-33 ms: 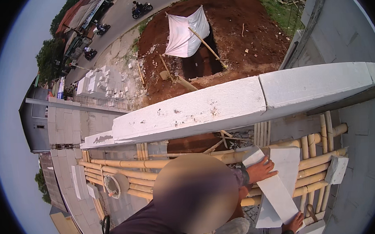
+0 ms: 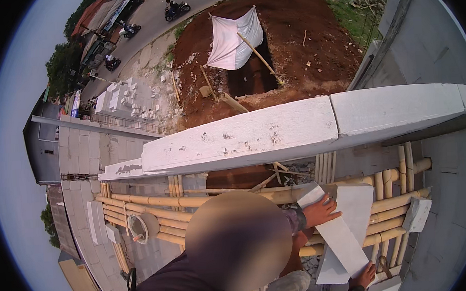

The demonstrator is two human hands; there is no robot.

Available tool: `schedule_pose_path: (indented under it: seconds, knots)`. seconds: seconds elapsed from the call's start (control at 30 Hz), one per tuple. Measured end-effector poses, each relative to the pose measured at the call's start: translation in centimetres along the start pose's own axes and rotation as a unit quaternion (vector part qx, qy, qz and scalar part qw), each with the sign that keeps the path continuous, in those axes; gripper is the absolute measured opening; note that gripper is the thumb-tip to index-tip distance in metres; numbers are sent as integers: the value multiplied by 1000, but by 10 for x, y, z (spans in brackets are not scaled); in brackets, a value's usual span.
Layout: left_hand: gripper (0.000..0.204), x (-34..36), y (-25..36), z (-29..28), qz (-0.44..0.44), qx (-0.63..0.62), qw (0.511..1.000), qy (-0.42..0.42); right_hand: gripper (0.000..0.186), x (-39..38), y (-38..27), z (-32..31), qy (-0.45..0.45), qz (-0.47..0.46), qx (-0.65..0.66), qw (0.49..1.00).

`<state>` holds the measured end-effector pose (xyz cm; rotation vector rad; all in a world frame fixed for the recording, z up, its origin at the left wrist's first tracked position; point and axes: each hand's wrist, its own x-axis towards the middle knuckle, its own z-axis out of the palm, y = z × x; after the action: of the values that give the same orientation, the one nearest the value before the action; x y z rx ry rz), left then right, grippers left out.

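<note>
Neither of my hands is in view. Below me a co-worker (image 2: 234, 247) in a dark top stands on a bamboo scaffold (image 2: 156, 203). That person holds a long white block (image 2: 337, 235) slantwise, one hand (image 2: 319, 210) on its upper end and the other hand (image 2: 365, 276) at its lower end. A second white block (image 2: 354, 207) lies flat on the bamboo poles just behind it. A wall top of white blocks (image 2: 274, 129) runs across the middle of the view, above the co-worker.
A smaller block (image 2: 417, 213) rests on the scaffold's right end, and a round bucket (image 2: 139, 228) hangs at its left. Far below are red earth with a pit and a white sheet (image 2: 234, 38), stacked white blocks (image 2: 115, 96), and a road with motorbikes (image 2: 174, 9).
</note>
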<state>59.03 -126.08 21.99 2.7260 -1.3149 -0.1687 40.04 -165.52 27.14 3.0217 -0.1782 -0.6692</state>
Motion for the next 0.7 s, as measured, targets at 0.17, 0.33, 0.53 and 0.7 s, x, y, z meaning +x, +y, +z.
schedule_pose_path:
  seconds: [0.17, 0.33, 0.53, 0.7]
  knots:
    - [62, -139, -44, -29, -107, 18, 992, -62, 94, 43, -107, -26, -67, -94, -2, 993]
    - [62, -310, -37, -76, -249, -19, 963, -102, 94, 37, -227, -45, -51, -271, -1, 961]
    - [65, -470, -9, -126, -361, -53, 926, -100, 101, -2, -360, -73, -78, -370, -46, 924]
    - [79, -554, 13, -143, -396, -75, 910, -101, 102, -51, -422, -99, -77, -401, -78, 909]
